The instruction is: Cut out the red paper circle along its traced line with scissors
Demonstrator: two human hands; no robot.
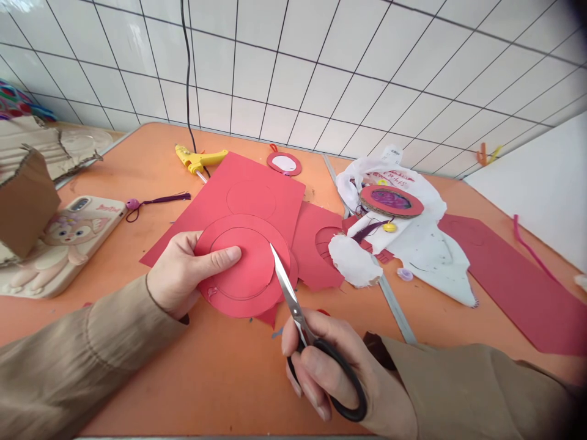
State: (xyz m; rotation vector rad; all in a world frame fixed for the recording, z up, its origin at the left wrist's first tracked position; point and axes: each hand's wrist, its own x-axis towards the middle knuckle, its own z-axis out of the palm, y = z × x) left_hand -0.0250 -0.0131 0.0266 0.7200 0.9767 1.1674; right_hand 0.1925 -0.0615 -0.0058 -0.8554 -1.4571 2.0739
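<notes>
My left hand (183, 269) pinches a round red paper disc (245, 263), thumb on top, at its left edge. A smaller circle is marked inside the disc, and part of that line looks cut. In my right hand (339, 360) is a pair of scissors (298, 318) with black handles, fingers through the loops. The blades look closed, and their tips lie over the disc at the inner circle's right side. Beneath and behind the disc lies a red paper sheet (270, 177) with a drawn circle. Another red piece (305, 250) with a round cut-out lies to its right.
A yellow glue gun (197, 160) and a small red ring with a white centre (284, 163) lie at the back. On the left are a phone (77, 238), a purple tassel (167, 198) and cardboard (27, 201). A white bag (413, 244) bears a red-rimmed oval (413, 208).
</notes>
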